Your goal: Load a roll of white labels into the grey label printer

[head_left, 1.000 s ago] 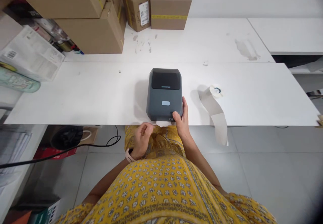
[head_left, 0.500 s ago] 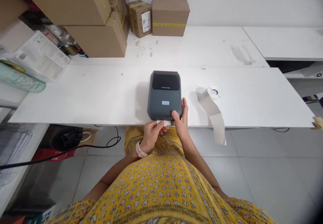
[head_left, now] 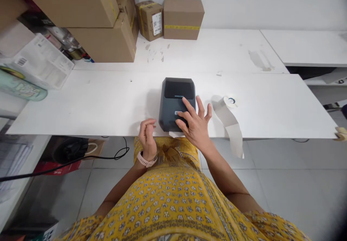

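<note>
A dark grey label printer (head_left: 168, 105) stands near the front edge of the white table. My right hand (head_left: 195, 124) lies over its right side with fingers spread, one fingertip at the light button (head_left: 176, 113). From the printer's near side a short white paper end (head_left: 176, 134) sticks out. My left hand (head_left: 148, 137), a pale pink watch on its wrist, is loosely curled beside the printer's near left corner, apart from it; nothing shows in its fingers. Right of the printer lies a roll of white labels (head_left: 230, 101), its loose strip (head_left: 235, 139) hanging over the table edge.
Cardboard boxes (head_left: 100, 43) are stacked at the back left of the table (head_left: 276, 107), with two smaller cartons (head_left: 184, 16) by the wall. A mint-green bottle (head_left: 23, 85) and a white box lie at far left. A black cable (head_left: 108, 157) hangs below the table.
My left hand has let go of the paper end and moved left. My right hand has shifted from the printer's right front corner up onto its top, at the button.
</note>
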`<move>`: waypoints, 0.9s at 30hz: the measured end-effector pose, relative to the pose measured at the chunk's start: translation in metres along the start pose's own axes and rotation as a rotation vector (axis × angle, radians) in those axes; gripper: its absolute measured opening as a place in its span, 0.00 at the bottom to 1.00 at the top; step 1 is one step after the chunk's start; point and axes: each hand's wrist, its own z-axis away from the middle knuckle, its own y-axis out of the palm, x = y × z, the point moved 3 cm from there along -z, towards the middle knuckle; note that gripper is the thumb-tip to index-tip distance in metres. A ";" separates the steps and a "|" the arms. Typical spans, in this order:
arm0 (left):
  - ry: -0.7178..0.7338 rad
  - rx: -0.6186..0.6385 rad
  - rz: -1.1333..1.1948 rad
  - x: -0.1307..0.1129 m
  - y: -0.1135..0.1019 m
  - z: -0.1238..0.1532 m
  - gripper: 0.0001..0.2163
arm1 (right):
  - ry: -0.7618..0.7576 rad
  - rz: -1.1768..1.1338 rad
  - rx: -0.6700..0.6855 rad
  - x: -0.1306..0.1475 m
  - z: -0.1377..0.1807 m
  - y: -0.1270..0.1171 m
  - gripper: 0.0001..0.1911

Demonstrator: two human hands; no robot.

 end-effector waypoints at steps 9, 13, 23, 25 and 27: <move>0.056 0.220 0.008 -0.014 0.024 -0.013 0.25 | 0.297 -0.467 -0.251 -0.028 0.037 0.012 0.26; 0.159 0.210 0.096 -0.034 0.033 -0.047 0.28 | 0.182 -0.484 -0.311 -0.025 0.008 0.006 0.30; 0.009 0.318 -0.082 0.020 0.061 -0.100 0.27 | -0.037 -0.400 -0.357 -0.048 -0.142 -0.021 0.36; -0.005 0.358 -0.132 0.026 0.063 -0.092 0.30 | -0.059 -0.351 -0.397 -0.049 -0.148 -0.027 0.36; -0.022 0.370 -0.191 0.024 0.062 -0.085 0.31 | -0.066 -0.297 -0.480 -0.046 -0.139 -0.032 0.32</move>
